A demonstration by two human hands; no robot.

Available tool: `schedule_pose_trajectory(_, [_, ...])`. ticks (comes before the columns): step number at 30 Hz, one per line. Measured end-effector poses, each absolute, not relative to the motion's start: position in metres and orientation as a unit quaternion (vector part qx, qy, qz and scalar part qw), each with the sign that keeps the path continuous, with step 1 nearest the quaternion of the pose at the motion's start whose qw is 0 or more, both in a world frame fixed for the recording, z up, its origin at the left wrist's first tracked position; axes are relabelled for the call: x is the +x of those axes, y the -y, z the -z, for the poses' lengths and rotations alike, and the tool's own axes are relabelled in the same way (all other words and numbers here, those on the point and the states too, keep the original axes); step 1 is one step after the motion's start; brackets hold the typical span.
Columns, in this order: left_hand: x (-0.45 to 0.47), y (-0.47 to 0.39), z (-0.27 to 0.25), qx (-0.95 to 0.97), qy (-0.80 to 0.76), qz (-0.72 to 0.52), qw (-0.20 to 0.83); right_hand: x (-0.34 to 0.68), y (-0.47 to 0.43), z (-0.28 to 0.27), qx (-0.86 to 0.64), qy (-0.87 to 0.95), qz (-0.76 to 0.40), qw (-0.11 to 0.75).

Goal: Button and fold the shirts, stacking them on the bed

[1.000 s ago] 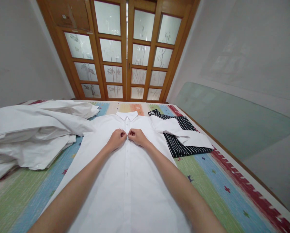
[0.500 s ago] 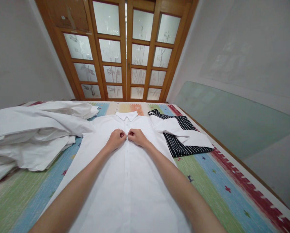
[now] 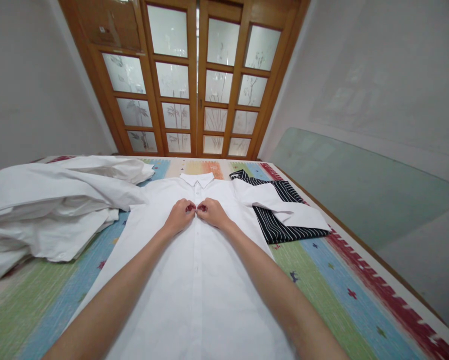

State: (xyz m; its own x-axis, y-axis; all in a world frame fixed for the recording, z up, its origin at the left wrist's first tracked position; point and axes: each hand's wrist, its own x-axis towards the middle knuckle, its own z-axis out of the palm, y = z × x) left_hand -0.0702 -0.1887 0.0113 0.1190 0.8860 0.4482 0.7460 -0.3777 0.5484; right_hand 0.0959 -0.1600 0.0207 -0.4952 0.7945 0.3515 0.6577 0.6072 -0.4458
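A white shirt [image 3: 224,280] lies front up and spread out, its collar pointing away from me and its button strip running down the middle. My left hand [image 3: 180,215] pinches the strip a little below the collar. Right beside it, my right hand [image 3: 211,213] pinches the same strip, fingertips nearly touching those of the left. Both hands are closed on the shirt front; the small button between them is too hidden to make out. One sleeve stretches out to the right across a folded black-and-white striped cloth [image 3: 273,225].
Crumpled white garments [image 3: 59,210] are heaped at the left. Everything lies on a colourful striped bed cover [image 3: 322,280]. A pale green panel [image 3: 359,185] stands along the right wall, and wooden doors with frosted panes [image 3: 197,100] close off the far end.
My hands have drawn slightly closer together at the button strip, the right one shifting a little left. The shirt and the other cloths lie as before; the view has moved slightly.
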Motion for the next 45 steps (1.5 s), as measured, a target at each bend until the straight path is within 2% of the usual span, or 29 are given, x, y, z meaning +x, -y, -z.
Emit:
schedule_pose_trajectory(10, [-0.069, 0.191, -0.010, 0.743, -0.555, -0.365, 0.078, 0.080, 0.179, -0.027, -0.516, 0.842, -0.024, 0.157])
schedule_pose_trajectory(18, [-0.071, 0.195, -0.011, 0.740, -0.557, -0.369, 0.075, 0.088, 0.180, -0.021, -0.473, 0.855, -0.052, 0.206])
schedule_pose_trajectory(29, [-0.071, 0.207, -0.011, 0.770, -0.538, -0.342, 0.031, 0.107, 0.217, -0.024, -0.423, 0.887, 0.000, 0.183])
schedule_pose_trajectory(40, [-0.071, 0.225, -0.011, 0.788, -0.532, -0.311, 0.008, 0.126, 0.245, -0.018, -0.291, 0.923, -0.076, 0.240])
schedule_pose_trajectory(45, [-0.072, 0.236, -0.009, 0.780, -0.533, -0.326, 0.038, 0.117, 0.253, -0.023, -0.363, 0.896, -0.115, 0.231])
